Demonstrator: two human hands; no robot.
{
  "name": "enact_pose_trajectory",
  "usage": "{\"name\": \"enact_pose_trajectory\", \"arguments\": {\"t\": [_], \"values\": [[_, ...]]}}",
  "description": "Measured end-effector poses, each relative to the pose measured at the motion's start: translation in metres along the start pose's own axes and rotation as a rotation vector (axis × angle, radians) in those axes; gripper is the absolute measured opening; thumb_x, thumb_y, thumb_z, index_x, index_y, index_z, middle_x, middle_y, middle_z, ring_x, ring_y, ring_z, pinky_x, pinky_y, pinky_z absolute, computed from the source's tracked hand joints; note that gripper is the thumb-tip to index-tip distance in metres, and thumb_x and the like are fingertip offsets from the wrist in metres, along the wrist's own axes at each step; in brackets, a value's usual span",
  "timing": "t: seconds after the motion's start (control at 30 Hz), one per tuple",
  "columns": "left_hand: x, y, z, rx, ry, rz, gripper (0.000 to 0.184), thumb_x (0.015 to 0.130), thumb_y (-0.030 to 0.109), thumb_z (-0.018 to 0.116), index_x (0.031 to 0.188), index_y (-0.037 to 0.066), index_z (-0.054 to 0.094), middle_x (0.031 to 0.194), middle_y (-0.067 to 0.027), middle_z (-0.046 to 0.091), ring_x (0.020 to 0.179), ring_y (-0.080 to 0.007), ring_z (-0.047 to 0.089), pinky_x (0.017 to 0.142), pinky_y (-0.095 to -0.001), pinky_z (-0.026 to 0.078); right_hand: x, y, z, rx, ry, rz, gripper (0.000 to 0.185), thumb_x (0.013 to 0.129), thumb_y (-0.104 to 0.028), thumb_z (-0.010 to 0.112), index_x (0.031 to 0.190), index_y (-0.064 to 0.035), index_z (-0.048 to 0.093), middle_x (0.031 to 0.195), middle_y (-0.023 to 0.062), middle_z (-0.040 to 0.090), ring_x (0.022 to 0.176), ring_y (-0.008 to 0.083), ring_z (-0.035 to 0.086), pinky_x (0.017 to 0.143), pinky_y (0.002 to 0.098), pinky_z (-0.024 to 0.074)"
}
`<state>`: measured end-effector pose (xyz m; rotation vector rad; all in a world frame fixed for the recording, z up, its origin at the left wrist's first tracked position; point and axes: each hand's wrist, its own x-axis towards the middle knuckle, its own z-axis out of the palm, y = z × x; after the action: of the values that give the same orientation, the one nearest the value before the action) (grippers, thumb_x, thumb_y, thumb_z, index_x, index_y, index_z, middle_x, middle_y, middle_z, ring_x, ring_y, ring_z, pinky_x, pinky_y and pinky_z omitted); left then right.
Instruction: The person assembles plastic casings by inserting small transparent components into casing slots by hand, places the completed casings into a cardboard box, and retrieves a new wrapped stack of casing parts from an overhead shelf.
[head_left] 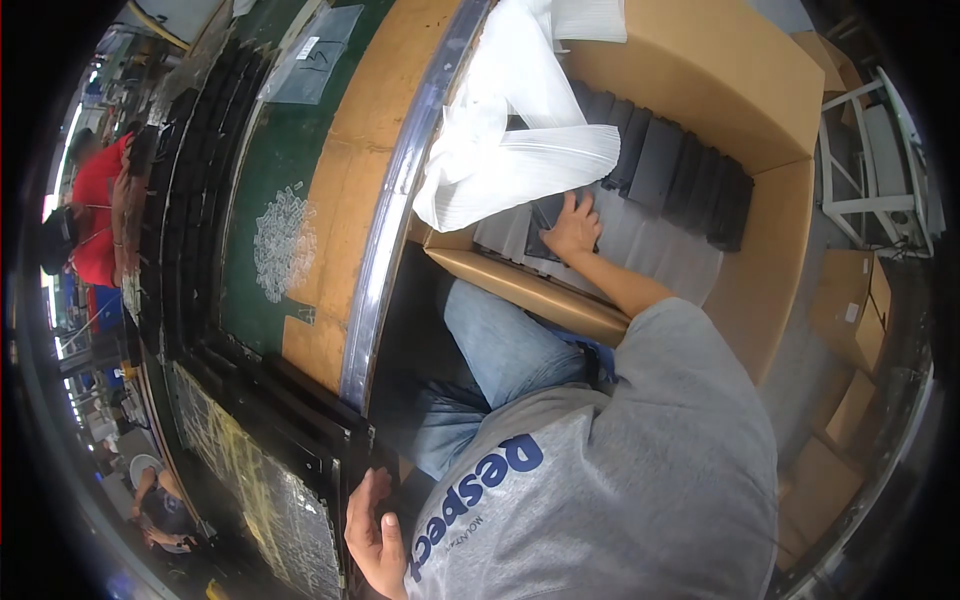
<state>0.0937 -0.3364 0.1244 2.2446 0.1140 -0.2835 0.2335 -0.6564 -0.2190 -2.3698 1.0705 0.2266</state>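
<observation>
Your right hand reaches into an open carton of dark pieces, beside draped white wrapping.

Your right hand (572, 228), right of center in the frame, lies with fingers spread on a dark piece (547, 213) near the carton's inner left side. The fingers touch it; whether they grip it, you cannot tell from this view. Your left hand (376, 535), at the bottom center-left, is open and holds nothing visible, its fingers beside the edge of the black frames (300, 425).

The cardboard carton (780, 215) fills the upper right. Inside, a row of dark blocks (668, 165) stands along the far side, with pale translucent sheeting (655, 235) between the row and your forearm. White pleated wrapping (500, 175) hangs over the carton's left rim, crowding the space just above your right hand and covering part of the contents.

Left of the carton, a shiny table edge (385, 235) runs diagonally. Beyond it are a brown board (350, 160), a green work surface (245, 315), a scatter of small clear pieces (284, 243) and, at the upper left, a clear plastic bag (312, 60).

A person in red (95, 215) is at the far left; another person (165, 508) is at the lower left. A white metal rack (870, 165) and more cardboard boxes (850, 300) stand at the right.
</observation>
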Motion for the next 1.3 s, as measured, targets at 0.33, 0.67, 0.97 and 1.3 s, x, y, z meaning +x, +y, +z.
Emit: {"name": "enact_pose_trajectory", "arguments": {"t": [0.33,0.67,0.97,1.3], "values": [[-0.006,0.000,0.000,0.018,-0.035,0.014,0.050,0.089,0.030,0.050,0.125,-0.003,0.044,0.114,-0.0186,0.055,0.102,-0.0240,0.055,0.092,-0.0345,0.040,0.014,-0.034,0.012,-0.296,-0.108,0.021,0.105,0.060,-0.040,0.074,0.141,-0.0274,0.009,0.141,0.0172,0.017,0.118,0.0395,0.032,0.087,0.0566,0.0305],[0.002,0.010,-0.002,-0.015,-0.137,-0.021,0.044,0.090,0.018,0.048,0.127,-0.004,0.041,0.116,-0.0192,0.053,0.104,-0.0289,0.053,0.092,-0.0381,0.039,0.005,0.011,-0.017,-0.302,-0.073,0.073,0.106,0.055,-0.035,0.076,0.140,-0.0232,0.014,0.122,0.0196,0.038,0.103,0.0382,0.046,0.090,0.0435,0.0356],[0.010,0.007,0.007,0.072,-0.092,-0.040,0.051,0.091,0.031,0.048,0.128,-0.003,0.041,0.116,-0.0183,0.055,0.104,-0.0243,0.054,0.094,-0.0352,0.039,-0.007,0.046,-0.053,-0.064,-0.137,0.121,0.111,0.055,-0.034,0.076,0.140,-0.0216,0.007,0.117,0.0219,0.043,0.103,0.0386,0.051,0.087,0.0454,0.0428],[0.000,0.002,0.006,0.064,-0.076,-0.023,0.051,0.091,0.033,0.048,0.128,-0.002,0.042,0.116,-0.0178,0.055,0.105,-0.0240,0.054,0.094,-0.0357,0.038,-0.009,0.089,-0.051,0.318,-0.102,0.175,0.110,0.057,-0.033,0.075,0.140,-0.0136,0.006,0.127,0.0253,0.037,0.115,0.0394,0.044,0.096,0.0429,0.0377]]}}
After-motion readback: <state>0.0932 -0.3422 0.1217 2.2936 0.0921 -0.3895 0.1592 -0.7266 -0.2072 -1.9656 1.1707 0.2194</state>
